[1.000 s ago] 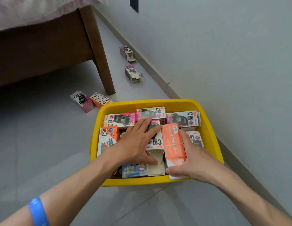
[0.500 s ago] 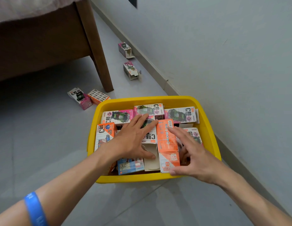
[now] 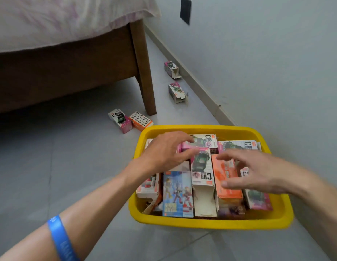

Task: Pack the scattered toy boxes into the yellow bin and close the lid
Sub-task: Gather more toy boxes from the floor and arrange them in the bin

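The yellow bin (image 3: 205, 224) sits on the floor, packed with several toy boxes, among them a blue figure box (image 3: 178, 193), a white and green box (image 3: 202, 170) and an orange box (image 3: 228, 189). My left hand (image 3: 167, 150) hovers over the boxes at the bin's back left, fingers spread and curled, holding nothing. My right hand (image 3: 256, 171) hovers above the orange box, fingers apart, empty. Loose on the floor lie a pink and white box (image 3: 120, 120), an orange box (image 3: 141, 121) and two boxes by the wall (image 3: 171, 68) (image 3: 177, 92). No lid is in view.
A wooden bed (image 3: 69, 68) with a leg (image 3: 145, 72) stands at the back left, close to the two nearest loose boxes. A grey wall with a skirting board (image 3: 201, 87) runs along the right, just behind the bin. Grey floor tiles surround the bin.
Both hands have lifted off the boxes; the left moved toward the bin's back, the right let go of the orange box. The view has shifted, so the bin now sits further right.
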The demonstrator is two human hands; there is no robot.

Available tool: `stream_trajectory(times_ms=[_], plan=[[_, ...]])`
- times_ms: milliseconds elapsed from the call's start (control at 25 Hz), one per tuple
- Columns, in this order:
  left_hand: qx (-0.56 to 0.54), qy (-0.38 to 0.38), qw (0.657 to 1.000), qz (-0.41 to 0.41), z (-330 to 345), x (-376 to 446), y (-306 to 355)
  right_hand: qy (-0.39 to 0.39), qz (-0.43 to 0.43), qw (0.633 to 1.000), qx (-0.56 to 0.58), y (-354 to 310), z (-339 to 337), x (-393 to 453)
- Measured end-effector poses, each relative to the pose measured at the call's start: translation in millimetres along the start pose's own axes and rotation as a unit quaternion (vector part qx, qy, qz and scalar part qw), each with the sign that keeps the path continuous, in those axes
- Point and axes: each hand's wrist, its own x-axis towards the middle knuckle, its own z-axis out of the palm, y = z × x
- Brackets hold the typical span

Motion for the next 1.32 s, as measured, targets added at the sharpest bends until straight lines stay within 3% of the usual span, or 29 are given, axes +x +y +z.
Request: stream_trajectory(times_ms=[120, 200, 320, 520, 760, 920, 1080, 1240, 1320], plan=[[-0.056, 0.122, 0.988, -0.071, -25.0, 9.3, -27.0, 0.149, -0.032, 0.988, 0.024, -26.0, -18.0, 60.5], [-0.053, 0.13, 0.98, -0.14, -38.8, 15.1, -62.8, 0.158, -0.044, 0.986, 0.009, -48.6, -14.7, 117.1], [0.013, 0.085, 0.964, -0.252, -64.6, 14.6, -115.1, 0.117, -0.06, 0.991, -0.008, -73.0, -5.1, 186.3], [0.116, -0.04, 0.911, -0.393, -94.1, -1.5, -135.9, 0.071, -0.046, 0.996, 0.04, -96.1, -12.3, 216.3], [0.173, -0.091, 0.9, -0.389, -60.5, 33.9, -211.2, 0.019, -0.021, 0.99, 0.136, -103.0, 7.9, 315.4], [0.167, -0.082, 0.912, -0.366, -36.4, 58.8, -263.3, 0.003, -0.003, 1.0, -0.016, -112.9, 41.0, 371.9], [0.11, -0.135, 0.917, -0.36, -24.3, 81.3, -289.5, -0.001, 0.023, 0.981, -0.194, -124.6, 48.5, 395.4], [0.038, -0.156, 0.916, -0.368, -18.7, 87.6, -309.5, 0.071, 0.042, 0.983, -0.164, -130.7, 52.7, 415.2], [0.009, -0.156, 0.918, -0.364, -15.2, 77.0, -311.5, 0.022, 0.051, 0.987, -0.15, -130.0, 54.0, 417.9]])
